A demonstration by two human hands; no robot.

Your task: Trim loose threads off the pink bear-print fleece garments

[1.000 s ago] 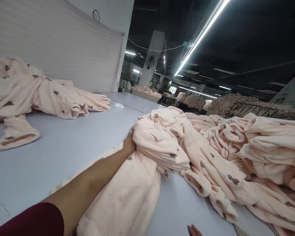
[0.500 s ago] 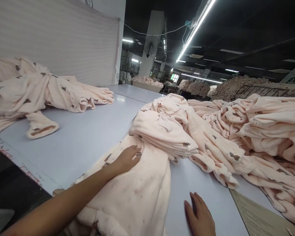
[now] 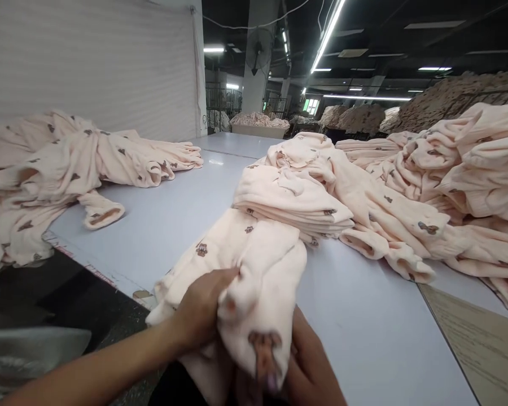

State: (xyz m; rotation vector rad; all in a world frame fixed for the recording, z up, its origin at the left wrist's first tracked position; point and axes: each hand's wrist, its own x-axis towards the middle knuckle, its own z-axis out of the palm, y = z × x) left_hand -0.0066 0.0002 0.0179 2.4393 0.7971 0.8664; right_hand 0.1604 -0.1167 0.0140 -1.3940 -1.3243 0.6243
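A pale pink fleece garment (image 3: 254, 265) with small brown bear prints lies bunched on the white table (image 3: 173, 214), close to me. My left hand (image 3: 203, 307) is closed on its near edge. My right hand (image 3: 311, 366) grips the same garment from below, with its fingers partly hidden under the cloth. Just behind the garment sits a neat folded stack of the same fleece (image 3: 292, 206).
A large heap of the same pink garments (image 3: 449, 186) covers the right side of the table. Another heap (image 3: 59, 175) spills over the left end. A brown card sheet (image 3: 478, 338) lies at the near right. The table's left edge drops to a dark floor (image 3: 46, 293).
My left hand has drawn back from the folded stack and gathered the near garment toward me. My right hand left the table top and took hold of the garment. The view has tilted down.
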